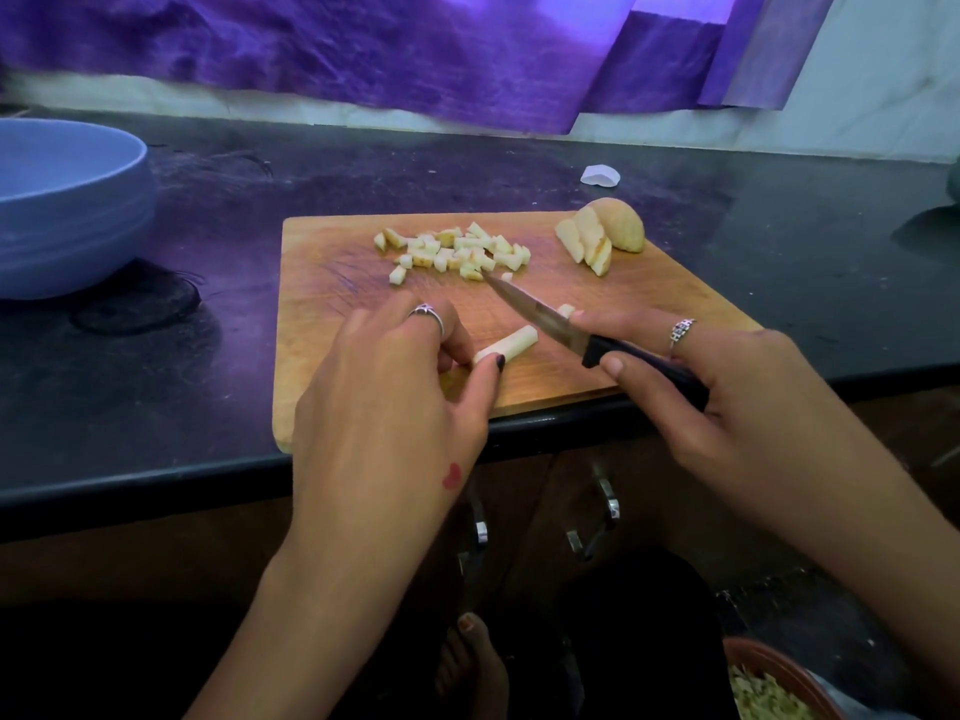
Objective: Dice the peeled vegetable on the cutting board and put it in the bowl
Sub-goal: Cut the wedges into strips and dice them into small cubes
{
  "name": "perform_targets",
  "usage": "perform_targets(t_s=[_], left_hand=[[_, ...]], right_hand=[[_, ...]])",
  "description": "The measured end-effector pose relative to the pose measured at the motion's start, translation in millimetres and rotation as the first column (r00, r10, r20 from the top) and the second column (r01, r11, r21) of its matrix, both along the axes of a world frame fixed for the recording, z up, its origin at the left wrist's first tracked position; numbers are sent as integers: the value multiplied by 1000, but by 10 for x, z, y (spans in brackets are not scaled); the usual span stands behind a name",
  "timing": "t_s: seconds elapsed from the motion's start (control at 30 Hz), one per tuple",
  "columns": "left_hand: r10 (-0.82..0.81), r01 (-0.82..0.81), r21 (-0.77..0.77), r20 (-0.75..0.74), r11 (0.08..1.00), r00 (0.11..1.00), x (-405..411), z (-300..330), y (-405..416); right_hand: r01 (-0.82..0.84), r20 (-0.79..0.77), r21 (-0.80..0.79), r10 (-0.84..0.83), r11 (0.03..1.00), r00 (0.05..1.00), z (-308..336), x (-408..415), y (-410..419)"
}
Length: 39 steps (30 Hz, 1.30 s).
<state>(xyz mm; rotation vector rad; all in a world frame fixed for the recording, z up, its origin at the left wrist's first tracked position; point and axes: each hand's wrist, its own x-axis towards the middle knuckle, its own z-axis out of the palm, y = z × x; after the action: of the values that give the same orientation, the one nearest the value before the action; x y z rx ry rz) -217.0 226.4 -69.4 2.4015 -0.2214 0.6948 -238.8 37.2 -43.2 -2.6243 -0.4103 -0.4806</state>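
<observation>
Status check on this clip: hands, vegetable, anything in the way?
Left hand pinches vegetable stick on cutting board; right hand grips knife. Diced pile and uncut slices on board. Bowl left, path unobstructed.

Bowl (62, 200) left of cutting board (332, 304)

**No readable text in view**

No words, brand names, labels or numbers are being shown anywhere in the head view. The only sign being displayed is a small red heart mark (451, 476) on the back of the left hand (395, 402) (a shape, not lettering). The patterned rings are being shown too small for any engraving to be read.
</observation>
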Motion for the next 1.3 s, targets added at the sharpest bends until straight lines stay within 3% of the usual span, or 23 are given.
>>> perform_targets(t_s=[0.37, 0.47, 0.6, 0.93, 1.3], left_hand=[[35, -35, 10, -28, 999, 999, 5, 10, -31], [39, -39, 15, -26, 999, 999, -10, 16, -50], [61, -61, 20, -31, 998, 998, -11, 12, -49], [95, -95, 22, -9, 995, 995, -41, 10, -75], [99, -99, 12, 9, 995, 995, -34, 13, -85]], right_hand=[[0, -143, -108, -15, 994, 990, 41, 124, 139], [-3, -135, -98, -10, 995, 991, 75, -6, 22], [82, -6, -140, -83, 987, 996, 76, -102, -76], [74, 37, -136, -69, 988, 997, 64, -102, 26], [3, -80, -109, -12, 994, 997, 54, 154, 154]])
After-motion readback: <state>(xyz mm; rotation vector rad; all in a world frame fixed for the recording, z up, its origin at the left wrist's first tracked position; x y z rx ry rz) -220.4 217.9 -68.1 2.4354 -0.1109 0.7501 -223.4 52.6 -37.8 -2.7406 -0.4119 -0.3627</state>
